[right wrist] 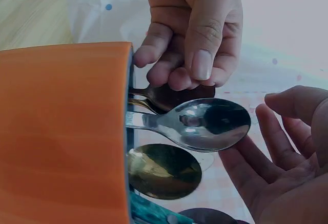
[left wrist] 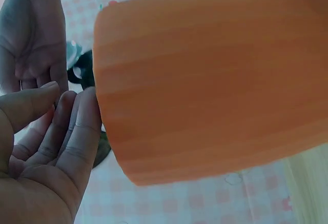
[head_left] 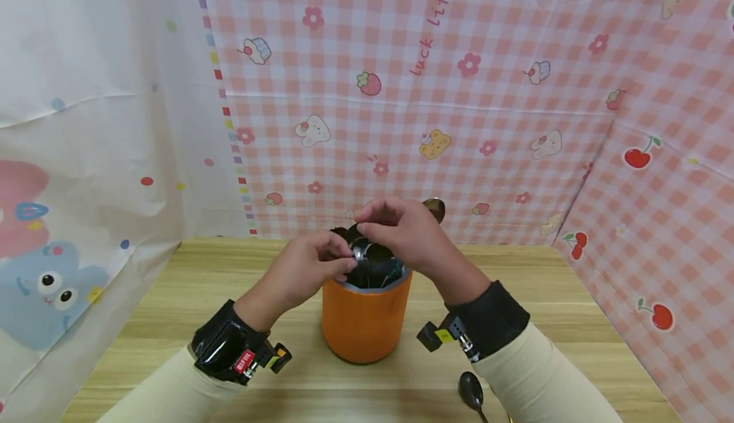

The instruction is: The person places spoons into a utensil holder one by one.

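An orange round holder [head_left: 367,321] stands upright, with several spoons in it, bowls up. In the right wrist view a silver spoon [right wrist: 215,126] stands out from its rim between my hands, beside a gold spoon [right wrist: 166,171] and a dark spoon [right wrist: 177,97]. My left hand [head_left: 312,260] is at the rim's left side, thumb and fingers loosely bent, close to the dark and silver spoons; I see nothing clearly gripped. My right hand [head_left: 407,232] hovers over the holder, fingers spread and gently curved around the silver spoon's bowl end, holding nothing.
A loose dark spoon [head_left: 471,390] lies on the wooden table [head_left: 287,385] near the right forearm. One long spoon [head_left: 434,209] rises behind the right hand. A teal handle [right wrist: 154,209] sits inside the holder. Checked pink cloth [head_left: 401,123] hangs behind.
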The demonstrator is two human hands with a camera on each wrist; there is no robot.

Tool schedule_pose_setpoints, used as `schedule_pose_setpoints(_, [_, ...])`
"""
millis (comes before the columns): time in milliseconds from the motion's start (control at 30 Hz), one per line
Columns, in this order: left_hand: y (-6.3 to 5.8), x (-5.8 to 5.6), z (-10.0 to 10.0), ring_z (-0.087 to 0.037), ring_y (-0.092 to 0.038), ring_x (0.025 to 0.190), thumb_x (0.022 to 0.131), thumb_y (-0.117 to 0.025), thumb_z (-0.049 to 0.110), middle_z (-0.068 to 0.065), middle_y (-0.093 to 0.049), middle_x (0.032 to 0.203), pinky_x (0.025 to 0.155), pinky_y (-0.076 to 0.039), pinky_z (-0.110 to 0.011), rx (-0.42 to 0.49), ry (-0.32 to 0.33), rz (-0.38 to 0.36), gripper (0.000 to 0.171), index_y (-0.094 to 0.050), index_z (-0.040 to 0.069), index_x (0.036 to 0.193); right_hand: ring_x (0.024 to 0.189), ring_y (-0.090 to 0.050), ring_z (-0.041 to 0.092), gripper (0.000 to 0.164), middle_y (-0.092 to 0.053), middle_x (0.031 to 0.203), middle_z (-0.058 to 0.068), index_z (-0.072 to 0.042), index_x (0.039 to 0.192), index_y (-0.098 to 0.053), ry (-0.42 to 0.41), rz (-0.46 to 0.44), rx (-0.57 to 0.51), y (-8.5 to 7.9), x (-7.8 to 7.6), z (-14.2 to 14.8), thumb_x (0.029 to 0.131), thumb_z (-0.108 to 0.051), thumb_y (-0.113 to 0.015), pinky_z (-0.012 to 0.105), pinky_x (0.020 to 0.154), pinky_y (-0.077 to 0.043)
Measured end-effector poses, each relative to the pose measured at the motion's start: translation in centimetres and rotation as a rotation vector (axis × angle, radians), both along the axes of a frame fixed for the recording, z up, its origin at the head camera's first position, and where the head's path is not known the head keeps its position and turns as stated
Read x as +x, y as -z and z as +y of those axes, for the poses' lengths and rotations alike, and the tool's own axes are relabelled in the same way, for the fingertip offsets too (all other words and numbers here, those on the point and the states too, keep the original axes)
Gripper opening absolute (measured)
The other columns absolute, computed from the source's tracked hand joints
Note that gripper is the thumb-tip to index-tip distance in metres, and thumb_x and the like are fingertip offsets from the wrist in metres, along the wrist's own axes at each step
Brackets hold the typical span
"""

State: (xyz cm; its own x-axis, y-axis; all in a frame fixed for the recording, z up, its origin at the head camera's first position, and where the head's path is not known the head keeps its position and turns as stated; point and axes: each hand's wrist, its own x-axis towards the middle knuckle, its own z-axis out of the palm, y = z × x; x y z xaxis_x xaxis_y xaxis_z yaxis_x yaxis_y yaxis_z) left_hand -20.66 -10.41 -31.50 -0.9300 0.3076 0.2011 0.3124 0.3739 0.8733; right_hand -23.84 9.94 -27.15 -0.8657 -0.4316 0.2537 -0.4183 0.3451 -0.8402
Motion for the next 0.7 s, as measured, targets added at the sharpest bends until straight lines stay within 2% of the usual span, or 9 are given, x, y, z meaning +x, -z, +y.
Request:
schedule_pose_setpoints(133, [-0.1, 0.9, 0.8, -0.020, -0.070, 0.080, 0.093, -0.074, 0.010, -0.007, -0.072, 0.092, 0.074, -0.059, -0.032, 0.016, 0.044, -0.003, 0.011, -0.070, 0.004, 0.100, 0.107, -0.068, 0.019, 0.008, -0.071, 0.113, 0.003, -0.012, 0.104, -0.072, 0.031, 0.033, -0.007, -0.4, 0.5, 0.5, 0.097, -0.013, -0.069, 0.038, 0.091, -0.056])
schedule_pose_setpoints(267, [-0.2, 1.8, 1.8, -0.020, -0.070, 0.082, 0.094, -0.073, 0.013, -0.008, -0.072, 0.093, 0.075, -0.059, -0.032, 0.030, 0.116, -0.012, 0.013, -0.069, 0.004, 0.103, 0.105, -0.068, 0.019, 0.006, -0.069, 0.110, 0.002, -0.014, 0.102, -0.071, 0.052, 0.039, 0.012, -0.5, 1.2, 1.1, 0.096, -0.015, -0.069, 0.038, 0.088, -0.056])
schedule_pose_setpoints(467, [0.5, 2.4, 3.8, -0.017, -0.067, 0.079, 0.096, -0.071, 0.015, -0.004, -0.072, 0.094, 0.073, -0.057, -0.030, 0.020, 0.198, -0.041, 0.011, -0.070, 0.007, 0.103, 0.093, -0.066, 0.018, 0.006, -0.069, 0.101, 0.001, -0.014, 0.103, -0.070, 0.008, 0.044, 0.089, 0.0, 2.1, 2.6, 0.097, -0.015, -0.070, 0.037, 0.084, -0.055])
schedule_pose_setpoints(700, [1.8, 2.9, 6.2, -0.009, -0.065, 0.078, 0.096, -0.071, 0.021, 0.000, -0.072, 0.091, 0.073, -0.054, -0.026, -0.033, 0.213, -0.071, 0.010, -0.071, 0.012, 0.100, 0.088, -0.063, 0.020, 0.008, -0.067, 0.096, 0.001, -0.013, 0.104, -0.069, -0.016, 0.008, 0.183, 1.8, 2.7, 5.2, 0.097, -0.014, -0.069, 0.037, 0.075, -0.055])
